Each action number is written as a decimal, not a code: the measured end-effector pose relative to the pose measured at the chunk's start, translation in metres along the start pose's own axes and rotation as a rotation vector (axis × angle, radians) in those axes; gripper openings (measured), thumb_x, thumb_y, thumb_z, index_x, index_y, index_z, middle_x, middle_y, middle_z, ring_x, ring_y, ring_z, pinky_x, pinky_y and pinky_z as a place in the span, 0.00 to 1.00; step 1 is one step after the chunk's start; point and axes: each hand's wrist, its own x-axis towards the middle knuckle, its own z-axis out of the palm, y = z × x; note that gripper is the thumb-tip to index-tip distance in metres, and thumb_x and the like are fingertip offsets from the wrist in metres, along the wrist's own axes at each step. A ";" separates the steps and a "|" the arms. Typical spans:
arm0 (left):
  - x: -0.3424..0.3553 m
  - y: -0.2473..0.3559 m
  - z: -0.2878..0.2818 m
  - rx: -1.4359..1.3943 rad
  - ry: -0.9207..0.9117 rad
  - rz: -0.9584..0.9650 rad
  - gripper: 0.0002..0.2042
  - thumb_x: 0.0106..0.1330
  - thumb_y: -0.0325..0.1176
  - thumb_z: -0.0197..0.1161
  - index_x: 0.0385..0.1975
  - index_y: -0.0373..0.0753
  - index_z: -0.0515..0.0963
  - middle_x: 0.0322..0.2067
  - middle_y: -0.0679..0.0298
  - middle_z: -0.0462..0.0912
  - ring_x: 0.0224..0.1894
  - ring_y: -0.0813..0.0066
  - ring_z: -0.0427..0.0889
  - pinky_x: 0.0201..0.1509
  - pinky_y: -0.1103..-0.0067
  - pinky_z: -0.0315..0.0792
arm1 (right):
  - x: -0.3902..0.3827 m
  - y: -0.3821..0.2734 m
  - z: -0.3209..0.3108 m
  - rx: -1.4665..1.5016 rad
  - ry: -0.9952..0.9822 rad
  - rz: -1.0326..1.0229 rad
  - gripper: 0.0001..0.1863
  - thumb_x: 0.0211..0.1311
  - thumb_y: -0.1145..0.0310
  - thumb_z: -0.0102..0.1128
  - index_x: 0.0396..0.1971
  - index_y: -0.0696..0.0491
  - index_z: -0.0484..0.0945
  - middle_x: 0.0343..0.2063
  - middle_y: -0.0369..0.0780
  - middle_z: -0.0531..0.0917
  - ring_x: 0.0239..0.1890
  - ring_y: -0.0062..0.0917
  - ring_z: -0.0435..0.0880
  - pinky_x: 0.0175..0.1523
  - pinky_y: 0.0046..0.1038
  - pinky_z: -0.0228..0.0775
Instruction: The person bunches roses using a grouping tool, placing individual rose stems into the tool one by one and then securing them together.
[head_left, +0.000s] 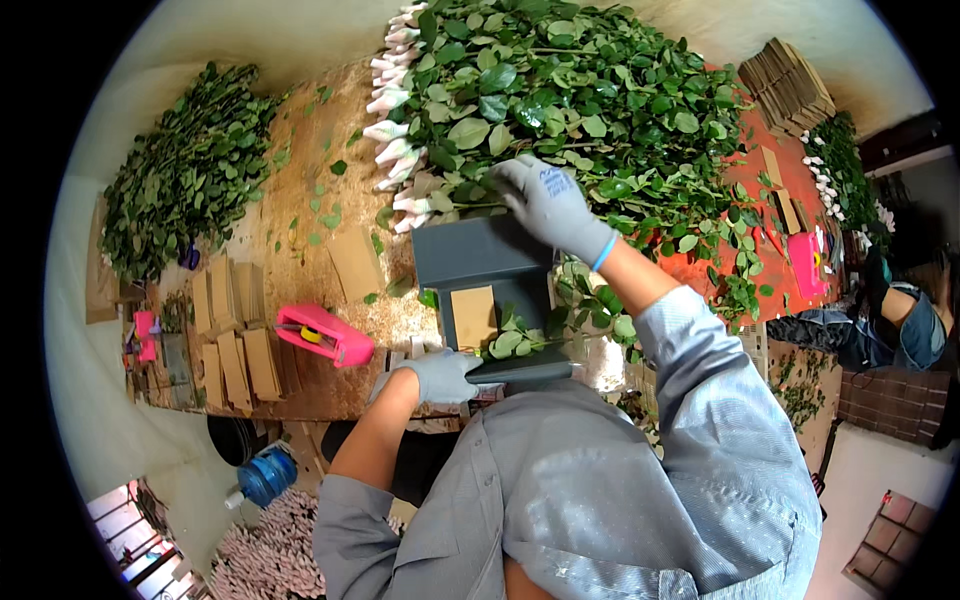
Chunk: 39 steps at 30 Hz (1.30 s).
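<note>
In front of me lies a dark grey box-like holder point(480, 250) with raised flaps, a piece of cardboard point(474, 318) and some leafy sprigs point(515, 338) in it. My left hand point(440, 378), in a grey glove, is closed on its near left edge. Over the far flap, my gloved right hand point(550, 205) reaches to the edge of a large pile of leafy rose stems point(580, 110). Its fingers are curled among the leaves; their tips are hidden, and what they hold cannot be made out. Pale covered rose heads point(388, 100) line the pile's left side.
A pink tape dispenser point(325, 335) and stacked cardboard pieces point(235, 295) stand on the left. Another leafy heap point(185, 165) is at far left. On the right are more cardboard point(787, 85) and a second pink dispenser point(803, 265). Another person point(910, 320) is at far right.
</note>
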 end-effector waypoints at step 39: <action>-0.013 0.020 -0.015 -0.052 -0.015 -0.078 0.23 0.65 0.50 0.58 0.51 0.38 0.78 0.52 0.45 0.83 0.57 0.43 0.80 0.63 0.60 0.72 | -0.122 -0.036 0.003 -0.683 -1.050 -0.056 0.08 0.63 0.64 0.60 0.36 0.48 0.87 0.41 0.40 0.86 0.45 0.32 0.86 0.44 0.34 0.76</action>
